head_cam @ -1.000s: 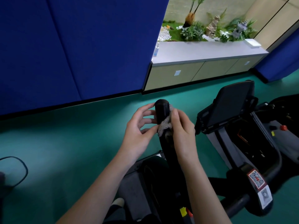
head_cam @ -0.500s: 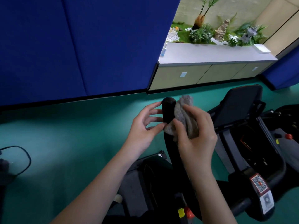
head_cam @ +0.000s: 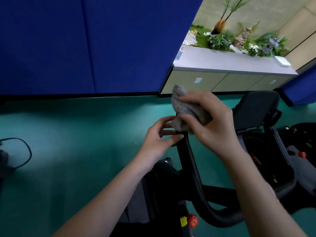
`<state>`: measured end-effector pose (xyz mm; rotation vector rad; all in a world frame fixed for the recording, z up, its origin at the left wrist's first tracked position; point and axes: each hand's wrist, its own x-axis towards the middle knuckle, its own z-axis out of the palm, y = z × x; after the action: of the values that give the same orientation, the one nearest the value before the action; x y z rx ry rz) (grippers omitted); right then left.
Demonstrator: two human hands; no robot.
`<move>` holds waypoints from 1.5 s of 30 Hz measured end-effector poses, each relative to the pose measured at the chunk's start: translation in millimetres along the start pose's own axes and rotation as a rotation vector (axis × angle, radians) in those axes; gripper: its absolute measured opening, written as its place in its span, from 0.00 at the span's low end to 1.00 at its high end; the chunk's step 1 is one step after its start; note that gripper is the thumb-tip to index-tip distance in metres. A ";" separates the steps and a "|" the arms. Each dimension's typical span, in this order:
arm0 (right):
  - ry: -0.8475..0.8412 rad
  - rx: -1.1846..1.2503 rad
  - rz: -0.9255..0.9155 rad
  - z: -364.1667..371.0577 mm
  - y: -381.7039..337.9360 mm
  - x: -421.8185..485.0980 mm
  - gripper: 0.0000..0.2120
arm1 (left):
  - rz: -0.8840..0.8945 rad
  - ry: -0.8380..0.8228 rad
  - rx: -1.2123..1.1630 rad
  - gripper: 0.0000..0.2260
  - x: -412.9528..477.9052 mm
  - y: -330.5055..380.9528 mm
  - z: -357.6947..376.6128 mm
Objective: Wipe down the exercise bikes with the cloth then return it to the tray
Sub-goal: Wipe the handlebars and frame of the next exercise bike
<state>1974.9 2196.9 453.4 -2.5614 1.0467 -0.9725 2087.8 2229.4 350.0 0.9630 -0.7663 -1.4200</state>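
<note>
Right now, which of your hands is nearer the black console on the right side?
Right. The right hand, gripping the cloth over the handlebar end, sits just left of the console; the left hand is farther left, across the handlebar.

Head-worn view, forward and downward

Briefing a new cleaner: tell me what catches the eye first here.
At centre, the right hand grips a bunched grey cloth over the top of the black bike handlebar, the left hand touching the bar beside it. A tall blue partition fills the upper left; green plants sit above a cabinet at upper right.
</note>
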 end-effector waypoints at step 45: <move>0.433 -0.039 0.360 26.5 -3.8 -1.9 0.11 | 0.036 0.033 0.124 0.22 -7.3 17.2 0.7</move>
<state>1993.1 2199.6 433.8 -2.1192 1.5800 -1.4377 2094.6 2235.1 366.5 1.0594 -0.8509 -1.3345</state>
